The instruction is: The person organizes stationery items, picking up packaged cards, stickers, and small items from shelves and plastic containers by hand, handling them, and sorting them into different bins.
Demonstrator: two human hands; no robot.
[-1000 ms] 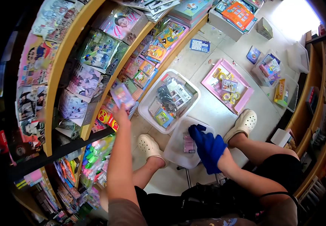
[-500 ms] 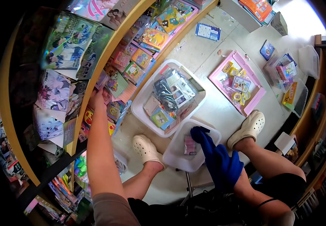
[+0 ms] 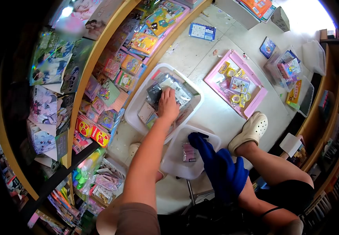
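My left hand reaches into the larger white bin, its fingers on a dark plastic-wrapped packet among other packets; whether it grips the packet is unclear. My right hand, in a blue glove, is at the edge of the smaller white bin. Its index finger and thumb area meet a small black item at the rim, too small to make out. A pink packet lies inside that smaller bin, left of the glove.
A pink tray with tape rolls and cards sits on the floor. Clear boxes stand to the right, near a blue packet. Shelves of packaged stationery run along the left; another shelf lines the right.
My left hand has moved from the left shelf, where it held a packet a second ago, to the larger bin. The gloved right hand remains beside the smaller bin.
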